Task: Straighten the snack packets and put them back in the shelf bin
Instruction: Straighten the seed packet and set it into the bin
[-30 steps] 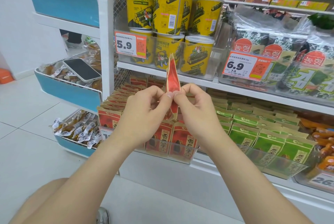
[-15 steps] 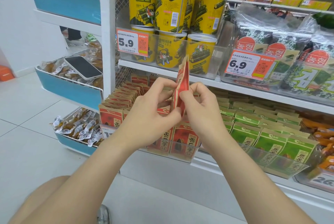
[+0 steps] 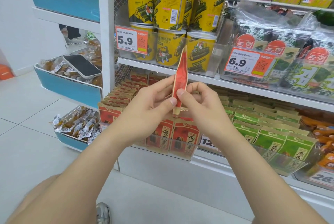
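Red pkt (image 3: pixel 180 77) more exposed vs 0.5 s ago, bottom seam now visible; L hand (image 3: pixel 150 108) + R hand (image 3: pixel 204 109) both pinch its lower part, edge-on, above shelf bin (image 3: pixel 180 153)

One red snack packet (image 3: pixel 180 79) with tan kraft edges stands upright and edge-on, its top tipped a touch toward one o'clock. It is pinched near its lower end between the left hand (image 3: pixel 150 104) at nine o'clock and the right hand (image 3: pixel 202 104) at three. At six o'clock below it sits the clear shelf bin (image 3: pixel 190 153). In it, matching red packets (image 3: pixel 184 131) stand upright in rows, faces forward, running back toward eleven o'clock.
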